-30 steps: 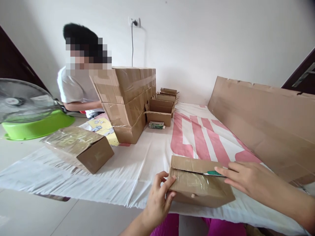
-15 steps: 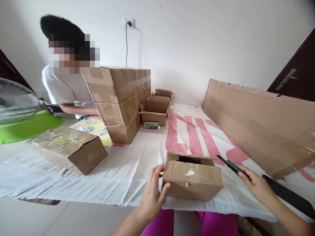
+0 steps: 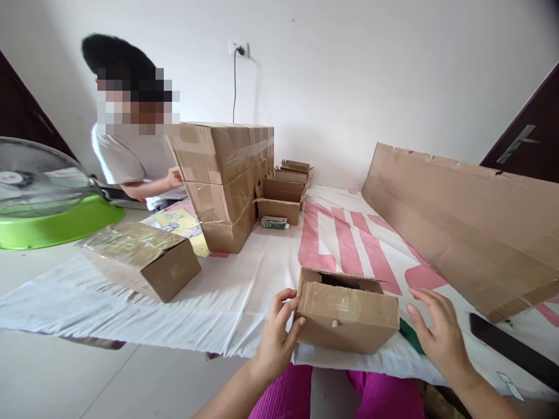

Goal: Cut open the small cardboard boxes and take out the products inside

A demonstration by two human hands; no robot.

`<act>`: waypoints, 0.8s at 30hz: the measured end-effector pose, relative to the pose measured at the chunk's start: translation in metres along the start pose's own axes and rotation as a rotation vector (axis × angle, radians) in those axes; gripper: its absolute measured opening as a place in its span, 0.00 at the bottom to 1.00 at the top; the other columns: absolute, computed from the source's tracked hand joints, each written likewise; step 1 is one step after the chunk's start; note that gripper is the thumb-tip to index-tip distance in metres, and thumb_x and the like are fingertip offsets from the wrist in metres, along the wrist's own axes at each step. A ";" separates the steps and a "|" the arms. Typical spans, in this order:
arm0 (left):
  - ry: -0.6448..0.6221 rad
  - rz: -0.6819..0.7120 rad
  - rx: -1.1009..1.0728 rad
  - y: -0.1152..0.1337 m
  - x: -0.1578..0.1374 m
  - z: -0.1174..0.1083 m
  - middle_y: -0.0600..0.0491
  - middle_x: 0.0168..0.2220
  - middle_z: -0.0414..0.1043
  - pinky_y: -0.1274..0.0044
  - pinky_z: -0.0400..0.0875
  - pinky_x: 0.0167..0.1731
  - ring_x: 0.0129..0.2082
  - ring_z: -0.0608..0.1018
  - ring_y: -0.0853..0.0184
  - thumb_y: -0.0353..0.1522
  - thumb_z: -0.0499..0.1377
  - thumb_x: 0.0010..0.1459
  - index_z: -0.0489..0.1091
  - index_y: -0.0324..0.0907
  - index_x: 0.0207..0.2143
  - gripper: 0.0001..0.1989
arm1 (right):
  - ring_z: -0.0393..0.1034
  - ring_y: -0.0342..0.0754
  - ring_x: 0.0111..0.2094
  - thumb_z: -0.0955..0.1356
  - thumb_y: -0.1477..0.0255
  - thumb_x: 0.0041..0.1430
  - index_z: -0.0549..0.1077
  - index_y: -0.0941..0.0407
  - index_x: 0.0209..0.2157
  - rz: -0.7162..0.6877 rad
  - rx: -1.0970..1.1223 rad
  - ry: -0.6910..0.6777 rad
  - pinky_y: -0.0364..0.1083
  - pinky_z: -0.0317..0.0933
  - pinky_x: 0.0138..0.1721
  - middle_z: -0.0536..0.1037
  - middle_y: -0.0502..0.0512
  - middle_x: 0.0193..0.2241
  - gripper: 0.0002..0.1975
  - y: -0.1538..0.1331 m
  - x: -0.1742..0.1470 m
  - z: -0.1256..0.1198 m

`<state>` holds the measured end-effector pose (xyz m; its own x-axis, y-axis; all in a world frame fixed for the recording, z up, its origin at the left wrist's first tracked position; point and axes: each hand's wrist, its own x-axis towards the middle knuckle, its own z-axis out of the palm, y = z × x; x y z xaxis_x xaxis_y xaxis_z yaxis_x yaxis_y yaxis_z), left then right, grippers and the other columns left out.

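Note:
A small cardboard box (image 3: 349, 323) stands near the front edge of the cloth-covered table, its top flap partly raised over a dark opening. My left hand (image 3: 282, 326) holds the box's left end, thumb on the front face and fingers round the corner. My right hand (image 3: 439, 331) is empty, fingers apart, just off the box's right end. Between that hand and the box lies a green object (image 3: 409, 335) on the cloth, partly hidden. A long black object (image 3: 510, 349) rests to the right of my right hand.
A taped box (image 3: 142, 256) lies at left, before stacked cartons (image 3: 222, 180). Behind are open boxes (image 3: 282, 206) in a row and a small green carton (image 3: 274, 222). A cardboard sheet (image 3: 458, 215) leans at right. A person (image 3: 124, 151) sits beyond the stack, near a fan (image 3: 52, 221).
My right hand has let go of the slim black-and-green tool and opened towards the box. My left hand stays on the box. The other person's hand has risen to the stacked cartons.

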<state>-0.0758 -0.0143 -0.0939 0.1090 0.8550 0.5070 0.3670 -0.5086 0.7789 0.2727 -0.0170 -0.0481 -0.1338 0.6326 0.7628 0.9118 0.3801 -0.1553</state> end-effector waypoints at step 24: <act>0.134 0.159 -0.060 -0.009 -0.011 0.009 0.46 0.52 0.59 0.68 0.71 0.50 0.54 0.69 0.61 0.27 0.51 0.65 0.68 0.46 0.42 0.08 | 0.72 0.53 0.44 0.64 0.70 0.66 0.67 0.56 0.51 -0.268 0.162 -0.087 0.54 0.66 0.45 0.78 0.59 0.42 0.13 -0.102 0.036 -0.008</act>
<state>-0.0720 -0.0189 -0.1096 0.0356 0.7443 0.6669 0.2988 -0.6447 0.7036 0.1775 -0.0382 0.0003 -0.4001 0.5482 0.7345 0.7668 0.6392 -0.0593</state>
